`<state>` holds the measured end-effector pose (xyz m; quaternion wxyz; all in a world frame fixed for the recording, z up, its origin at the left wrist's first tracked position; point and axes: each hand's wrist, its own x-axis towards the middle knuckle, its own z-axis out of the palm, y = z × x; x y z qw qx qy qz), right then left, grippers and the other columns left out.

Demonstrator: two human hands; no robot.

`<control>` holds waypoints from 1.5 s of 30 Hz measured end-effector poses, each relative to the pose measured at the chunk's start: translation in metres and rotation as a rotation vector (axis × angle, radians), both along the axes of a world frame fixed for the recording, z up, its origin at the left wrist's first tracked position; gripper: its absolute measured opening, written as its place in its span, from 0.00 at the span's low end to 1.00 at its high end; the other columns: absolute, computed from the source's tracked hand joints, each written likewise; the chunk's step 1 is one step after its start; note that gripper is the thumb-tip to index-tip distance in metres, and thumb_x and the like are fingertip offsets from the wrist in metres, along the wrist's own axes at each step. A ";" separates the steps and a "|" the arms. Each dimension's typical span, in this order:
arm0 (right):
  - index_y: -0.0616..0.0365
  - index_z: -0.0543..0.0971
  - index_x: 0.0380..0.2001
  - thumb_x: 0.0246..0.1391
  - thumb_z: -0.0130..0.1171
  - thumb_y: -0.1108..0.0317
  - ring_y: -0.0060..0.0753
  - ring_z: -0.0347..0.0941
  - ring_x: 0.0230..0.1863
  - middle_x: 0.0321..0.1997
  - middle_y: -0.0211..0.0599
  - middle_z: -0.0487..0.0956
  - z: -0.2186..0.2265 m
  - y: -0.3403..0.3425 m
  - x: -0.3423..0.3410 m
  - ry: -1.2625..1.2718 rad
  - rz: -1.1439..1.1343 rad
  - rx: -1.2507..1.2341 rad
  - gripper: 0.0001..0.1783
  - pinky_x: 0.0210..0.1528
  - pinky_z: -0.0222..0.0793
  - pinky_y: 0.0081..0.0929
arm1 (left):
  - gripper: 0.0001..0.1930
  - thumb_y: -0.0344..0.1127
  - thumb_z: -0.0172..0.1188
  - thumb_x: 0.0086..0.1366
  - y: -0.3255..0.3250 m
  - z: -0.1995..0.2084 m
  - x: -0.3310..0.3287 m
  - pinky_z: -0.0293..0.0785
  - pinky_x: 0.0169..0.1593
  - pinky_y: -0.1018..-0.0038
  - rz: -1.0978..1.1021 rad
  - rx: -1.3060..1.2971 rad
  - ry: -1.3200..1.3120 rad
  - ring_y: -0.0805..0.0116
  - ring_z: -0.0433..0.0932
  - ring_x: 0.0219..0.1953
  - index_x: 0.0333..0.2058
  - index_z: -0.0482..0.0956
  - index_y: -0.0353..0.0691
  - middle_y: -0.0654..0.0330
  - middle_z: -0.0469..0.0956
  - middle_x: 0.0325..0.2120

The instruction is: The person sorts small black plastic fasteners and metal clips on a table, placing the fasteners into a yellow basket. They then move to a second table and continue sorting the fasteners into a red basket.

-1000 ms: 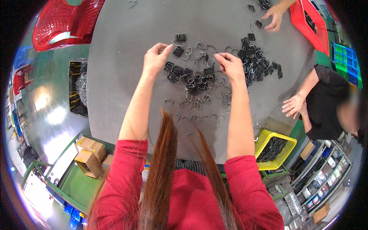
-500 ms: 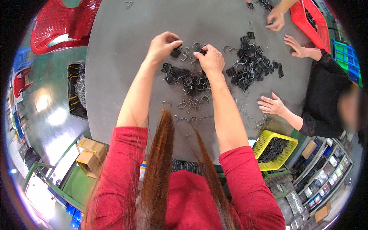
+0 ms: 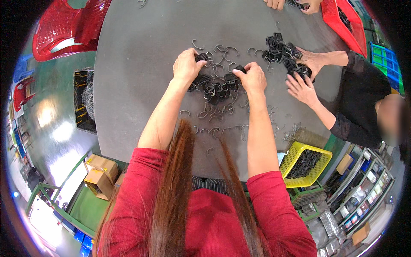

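My left hand is closed, its thumb and fingers pinching a small black plastic buckle at the upper left of the near pile. To its right, my right hand pinches another black buckle between thumb and fingers. Below and between both hands lies a loose pile of black buckles. Bent metal wire hooks are scattered above the pile, and more wire hooks lie below it. Finer detail of the held pieces is hidden by my fingers.
At the right, a co-worker's two hands cup a second pile of black buckles. Another person's hand rests at the far edge. A red basket and a yellow basket hold dark pieces. A red chair stands left of the grey table.
My right hand has moved right and slightly nearer me; my left hand has shifted a little right and down. The co-worker's hands have closed around the right pile, pushing it together.
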<state>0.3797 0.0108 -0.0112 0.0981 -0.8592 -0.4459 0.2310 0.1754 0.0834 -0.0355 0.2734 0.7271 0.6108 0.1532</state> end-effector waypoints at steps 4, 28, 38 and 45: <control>0.55 0.75 0.34 0.43 0.66 0.60 0.32 0.75 0.34 0.35 0.35 0.78 -0.008 -0.016 0.021 0.579 -0.034 0.071 0.16 0.32 0.69 0.28 | 0.15 0.41 0.64 0.55 0.016 0.028 -0.029 0.68 0.26 0.79 -0.139 -0.783 -0.408 0.75 0.75 0.30 0.37 0.75 0.38 0.60 0.78 0.25; 0.56 0.81 0.23 0.42 0.69 0.61 0.12 0.61 0.19 0.17 0.21 0.71 0.031 -0.047 0.029 0.963 -0.448 0.165 0.11 0.19 0.52 0.14 | 0.05 0.33 0.58 0.59 -0.029 0.052 -0.111 0.59 0.19 0.84 0.011 -0.855 -1.438 0.78 0.69 0.23 0.30 0.73 0.40 0.61 0.73 0.28; 0.57 0.76 0.33 0.47 0.62 0.70 0.19 0.67 0.21 0.24 0.28 0.74 0.032 -0.147 0.088 1.435 -0.673 0.494 0.09 0.18 0.59 0.14 | 0.12 0.41 0.51 0.65 -0.008 0.050 0.009 0.62 0.21 0.82 0.026 -0.989 -0.917 0.77 0.68 0.19 0.34 0.77 0.38 0.64 0.74 0.20; 0.55 0.75 0.37 0.44 0.65 0.59 0.31 0.74 0.32 0.31 0.33 0.78 0.015 -0.091 0.093 0.762 -0.196 0.196 0.18 0.30 0.69 0.25 | 0.16 0.33 0.48 0.63 -0.039 0.023 0.104 0.75 0.35 0.64 -0.406 -0.122 0.148 0.52 0.81 0.32 0.48 0.64 0.35 0.47 0.79 0.25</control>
